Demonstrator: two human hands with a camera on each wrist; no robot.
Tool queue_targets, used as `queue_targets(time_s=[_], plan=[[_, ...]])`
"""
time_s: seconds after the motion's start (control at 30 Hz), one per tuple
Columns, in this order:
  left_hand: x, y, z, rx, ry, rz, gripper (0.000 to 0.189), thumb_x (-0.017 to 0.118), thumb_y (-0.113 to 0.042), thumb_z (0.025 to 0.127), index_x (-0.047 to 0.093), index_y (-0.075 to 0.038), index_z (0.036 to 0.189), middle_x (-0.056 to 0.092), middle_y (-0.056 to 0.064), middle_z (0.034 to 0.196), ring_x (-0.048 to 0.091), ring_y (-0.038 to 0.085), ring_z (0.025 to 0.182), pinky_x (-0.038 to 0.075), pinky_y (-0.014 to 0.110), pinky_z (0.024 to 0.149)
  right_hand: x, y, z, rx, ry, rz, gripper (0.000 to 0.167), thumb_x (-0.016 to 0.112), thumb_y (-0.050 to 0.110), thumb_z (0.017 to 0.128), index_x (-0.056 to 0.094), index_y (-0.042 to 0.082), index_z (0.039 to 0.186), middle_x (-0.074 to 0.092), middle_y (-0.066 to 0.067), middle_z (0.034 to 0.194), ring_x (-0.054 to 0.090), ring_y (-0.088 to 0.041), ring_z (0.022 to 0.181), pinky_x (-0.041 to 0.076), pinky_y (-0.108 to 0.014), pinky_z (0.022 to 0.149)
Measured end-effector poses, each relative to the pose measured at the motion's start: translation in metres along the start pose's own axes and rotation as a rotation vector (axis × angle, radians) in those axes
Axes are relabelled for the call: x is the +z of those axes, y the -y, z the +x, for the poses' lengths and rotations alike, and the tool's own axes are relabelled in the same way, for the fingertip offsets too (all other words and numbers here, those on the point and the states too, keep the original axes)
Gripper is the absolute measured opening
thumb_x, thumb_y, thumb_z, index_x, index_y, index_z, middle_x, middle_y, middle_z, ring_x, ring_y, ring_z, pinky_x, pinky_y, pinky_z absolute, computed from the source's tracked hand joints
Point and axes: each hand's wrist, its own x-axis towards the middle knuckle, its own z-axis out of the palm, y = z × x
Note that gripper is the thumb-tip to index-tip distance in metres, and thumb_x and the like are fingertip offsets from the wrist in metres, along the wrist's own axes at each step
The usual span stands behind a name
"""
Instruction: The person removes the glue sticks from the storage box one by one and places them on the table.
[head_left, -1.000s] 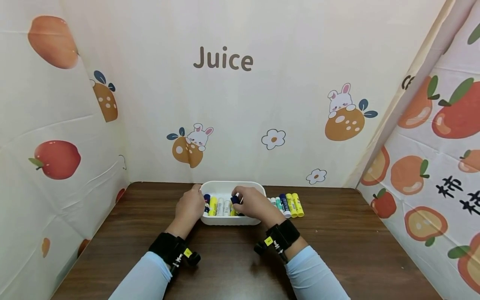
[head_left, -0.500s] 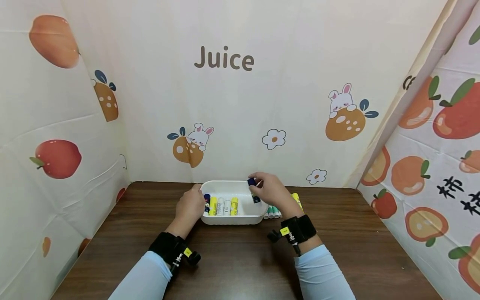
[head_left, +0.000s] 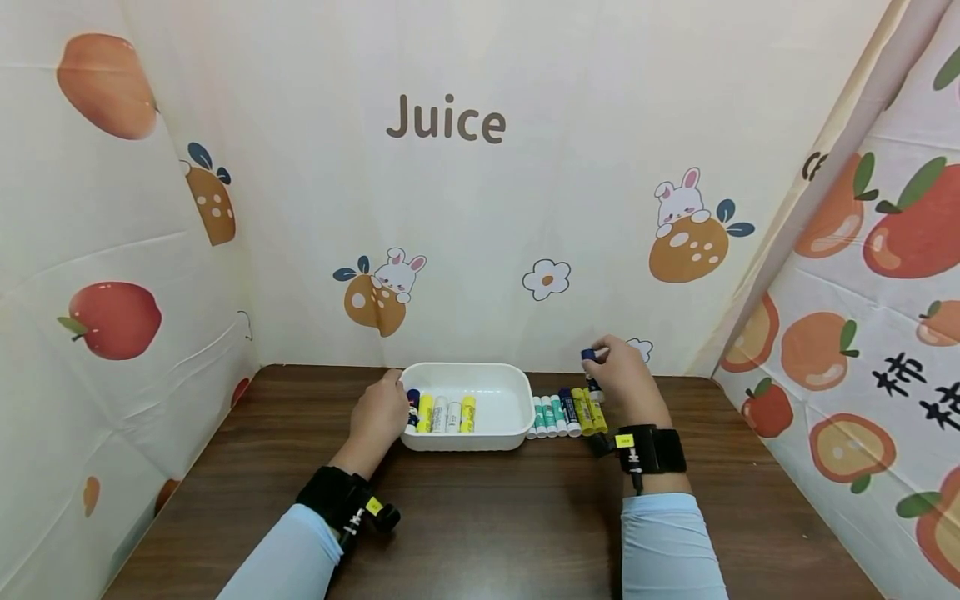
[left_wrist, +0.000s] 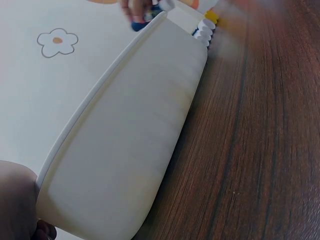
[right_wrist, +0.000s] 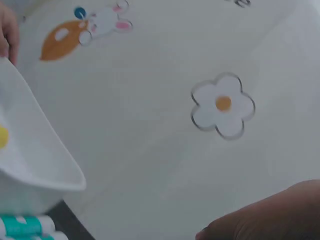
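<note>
One navy-capped stick (head_left: pixel 588 355), pinched by the right hand (head_left: pixel 628 379) at the right end of the table row (head_left: pixel 560 415).
Nearest, the white tray (head_left: pixel 465 443) bears five sticks; the left hand (head_left: pixel 380 410) grips its left rim, fingertips partly hidden. Beyond, the right thumb and fingers pinch the navy-capped stick near its cap. Judged light, stiff, smooth and apt to roll; a mid-barrel hold should suit it. Whether its lower end touches the neighbouring yellow stick (head_left: pixel 595 410) cannot be told. The right wrist view cuts off the grip; the left blurs it, against the printed backdrop (head_left: pixel 480 208).
</note>
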Motion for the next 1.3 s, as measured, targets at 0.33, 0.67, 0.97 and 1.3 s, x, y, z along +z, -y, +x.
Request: queue_targets(time_s=[0.33,0.67,0.97,1.3], plan=[[0.0,0.001,0.001,-0.002,0.008,0.002,0.051,0.038,-0.029,0.123,0.051,-0.005,0.167,0.072,0.027,0.147,0.074,0.035,0.107,0.063,0.054,0.088,0.005,-0.055,0.01,0.121,0.034,-0.062,0.047,0.068,0.019,0.11,0.064,-0.011,0.147,0.066,-0.039,0.146,0.07,-0.048,0.126,0.061,-0.062,0.108],[0.001,0.002,0.001,0.003,0.002,-0.006,0.051,0.039,-0.029,0.124,0.051,-0.004,0.166,0.072,0.027,0.148,0.074,0.035,0.109,0.064,0.056,0.093,0.021,-0.07,0.022,0.16,0.083,-0.143,0.044,0.07,0.018,0.107,0.07,-0.012,0.139,0.069,-0.038,0.141,0.071,-0.047,0.122,0.062,-0.059,0.103],[0.0,0.001,0.001,0.007,-0.001,0.002,0.051,0.038,-0.029,0.124,0.051,-0.004,0.166,0.072,0.027,0.148,0.075,0.036,0.11,0.064,0.057,0.093,0.024,-0.075,0.027,0.193,0.086,-0.122,0.042,0.071,0.019,0.107,0.071,-0.009,0.138,0.069,-0.037,0.142,0.072,-0.041,0.114,0.063,-0.048,0.091],[0.0,-0.001,-0.001,0.011,-0.009,0.02,0.05,0.038,-0.027,0.123,0.053,-0.004,0.165,0.074,0.027,0.144,0.075,0.033,0.104,0.063,0.052,0.084,0.025,-0.076,0.028,0.203,0.109,-0.121,0.042,0.07,0.019,0.108,0.07,-0.009,0.139,0.069,-0.036,0.14,0.073,-0.04,0.11,0.064,-0.045,0.085]])
